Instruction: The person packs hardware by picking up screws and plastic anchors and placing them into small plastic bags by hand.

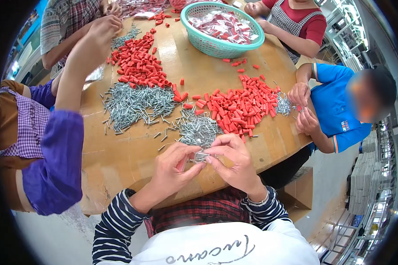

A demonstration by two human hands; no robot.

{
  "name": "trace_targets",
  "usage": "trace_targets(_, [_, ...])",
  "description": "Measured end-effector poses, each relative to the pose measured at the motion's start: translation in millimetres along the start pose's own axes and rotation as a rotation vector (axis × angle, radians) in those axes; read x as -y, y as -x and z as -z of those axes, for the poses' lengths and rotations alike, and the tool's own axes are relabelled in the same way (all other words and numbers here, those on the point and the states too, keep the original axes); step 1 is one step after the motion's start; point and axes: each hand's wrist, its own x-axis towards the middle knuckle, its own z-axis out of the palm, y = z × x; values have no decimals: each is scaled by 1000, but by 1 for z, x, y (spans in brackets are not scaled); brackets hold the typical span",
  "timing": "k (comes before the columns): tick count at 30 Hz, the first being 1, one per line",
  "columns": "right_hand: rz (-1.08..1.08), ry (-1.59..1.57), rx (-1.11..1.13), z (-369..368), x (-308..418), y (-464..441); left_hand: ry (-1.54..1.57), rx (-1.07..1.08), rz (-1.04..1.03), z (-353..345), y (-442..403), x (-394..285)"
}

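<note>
My white top [225, 245], with "Tucano" in dark script, lies nearest, between my navy-and-white striped sleeves. Beyond it, just over the near edge of the worktop [119, 176], my left hand [170, 167] and right hand [234, 160] come together, thumb and fingers of each pinching a small cluster of silver screws [200, 156]. The screws are slim, shiny and bunched side by side. Just past my fingers, towards the middle of the worktop, spreads a loose heap of matching screws [197, 130], beside a bright heap of hollow red plugs [243, 104] that reaches towards the right edge. Another screw pile [135, 104] and red plug pile [139, 64] lie nearer the left edge. The worktop is tan, glossy and scuffed, its near edge curved. Near its far edge stands a teal basket [216, 49] full of clear packets with red inside. Co-workers sit around; one in a blue shirt [338, 92] works at the right edge. A cardboard box [300, 190] stands on the pale floor. My fingers partly cover the screws I hold; whether clear film wraps them is hard to tell. The top of the view cuts off the worktop's far end.
</note>
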Motion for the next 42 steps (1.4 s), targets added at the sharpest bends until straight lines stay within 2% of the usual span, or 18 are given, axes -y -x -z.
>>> trace_targets(3, [49,71,53,4,4,-2,-73,98,43,6,1,-7])
trace_targets(15, [29,125,153,18,16,-13,-98,76,13,5,1,-7])
trace_targets(22, [39,64,247,20,14,-14,-159,45,-123,2,-1,-1])
trace_targets(25, [44,38,190,17,12,-15,-153,58,-103,2,-1,-2])
trace_targets(28, [-90,-135,103,14,9,-12,-131,66,-46,3,-1,-4])
trace_targets(31, [-122,-157,110,12,12,-10,-105,60,-16,3,-2,-5])
trace_targets(34, [12,-65,150,8,12,-12,-86,67,-11,2,-1,-3])
trace_targets(39, [13,164,-6,18,2,-13,-67,124,78,7,-2,-8])
trace_targets(42, [-45,383,-89,27,-19,-17,263,58,219,10,-4,-1])
